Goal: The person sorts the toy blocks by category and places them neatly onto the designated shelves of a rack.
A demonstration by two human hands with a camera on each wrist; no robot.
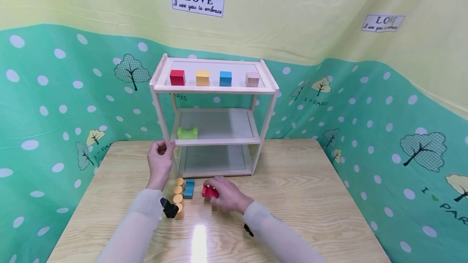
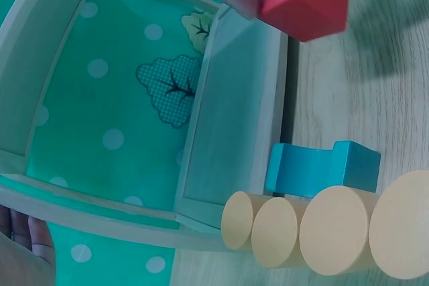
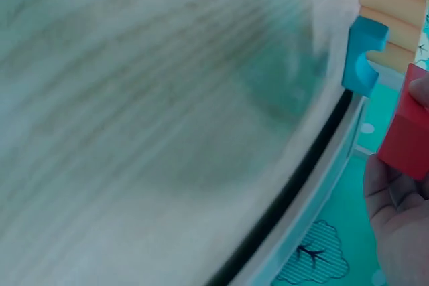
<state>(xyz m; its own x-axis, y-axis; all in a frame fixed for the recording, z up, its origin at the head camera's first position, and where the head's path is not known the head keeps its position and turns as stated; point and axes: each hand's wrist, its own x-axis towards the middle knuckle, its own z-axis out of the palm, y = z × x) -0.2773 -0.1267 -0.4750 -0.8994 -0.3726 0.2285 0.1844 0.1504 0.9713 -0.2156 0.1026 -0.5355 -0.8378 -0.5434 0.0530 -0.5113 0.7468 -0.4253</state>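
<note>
My right hand (image 1: 227, 195) pinches a red block (image 1: 210, 192) with a curved notch, just in front of the shelf's bottom tier. The same red block (image 2: 308, 5) shows at the top of the left wrist view, and in the right wrist view the red block (image 3: 407, 128) sits between thumb and fingers. My left hand (image 1: 161, 163) grips the left front post of the white shelf (image 1: 215, 141) at middle-tier height. A blue notched block (image 1: 189, 188) lies on the table left of the red one, beside a row of several round wooden pieces (image 1: 178, 199).
On the shelf's top tier stand a red cube (image 1: 177, 78), a yellow cube (image 1: 202, 78), a blue cube (image 1: 225, 78) and a plain wooden cube (image 1: 252, 79). A green notched block (image 1: 187, 133) sits at the left of the middle tier. Patterned cloth hangs behind the table.
</note>
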